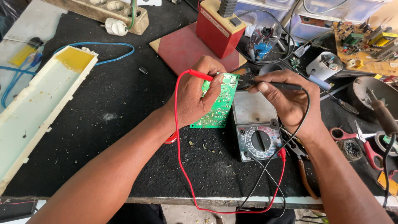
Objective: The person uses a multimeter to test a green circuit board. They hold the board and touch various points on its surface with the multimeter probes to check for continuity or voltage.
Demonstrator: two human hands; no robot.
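Observation:
My left hand (195, 93) grips a green circuit board (217, 110), tilted up off the black mat, and pinches a red test probe (201, 75) against the board's top edge. My right hand (286, 97) holds a black test probe (275, 86) with its tip at the board's upper right corner. An analog multimeter (257, 126) with a round dial lies on the mat between my hands. Red and black leads (265, 178) run from it, looping over the bench's front edge.
A long cream plastic casing (37, 103) lies at the left. A red box (217, 27) stands on a red board behind. Red-handled scissors (360, 139), a soldering iron (379, 110), pliers and a brown circuit board (365, 45) crowd the right side.

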